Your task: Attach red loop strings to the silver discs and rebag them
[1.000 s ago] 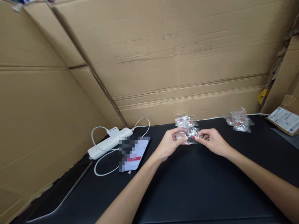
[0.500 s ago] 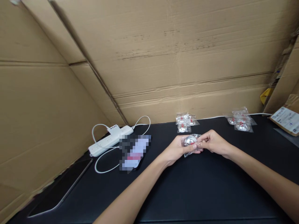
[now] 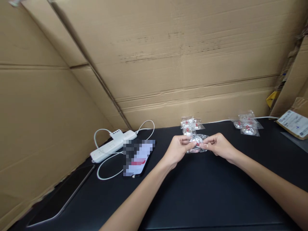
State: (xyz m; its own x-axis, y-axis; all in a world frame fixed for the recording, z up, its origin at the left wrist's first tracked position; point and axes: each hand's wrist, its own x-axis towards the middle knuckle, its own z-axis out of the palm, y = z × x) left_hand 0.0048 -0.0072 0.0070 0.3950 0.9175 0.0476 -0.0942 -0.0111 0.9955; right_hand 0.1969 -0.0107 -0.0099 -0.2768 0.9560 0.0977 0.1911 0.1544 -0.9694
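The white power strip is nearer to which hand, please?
Left. The left hand is to the right of the power strip; the right hand is farther right, across the clear bag both hold.

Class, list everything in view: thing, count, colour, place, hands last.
Held clear plastic bag: one, contents silver-red, right of centre
Clear bag clusters: two, contents silver-red, behind held bag and back right
Long plastic power strip: one, white, left
Boxy charger: one, white, on strip
Thin cables: uncounted, white, left and back
Flat lit-screen device: one, black, left of centre
Flat slab: one, black, far left
Labelled cardboard packet: one, brown, right
Flat sheet: one, grey, right
Small object: one, yellow, back right
Cardboard panels: several, brown, left, back, right
Tabletop: one, black, underneath
Left hand: one, holding bag
Right hand: one, holding bag
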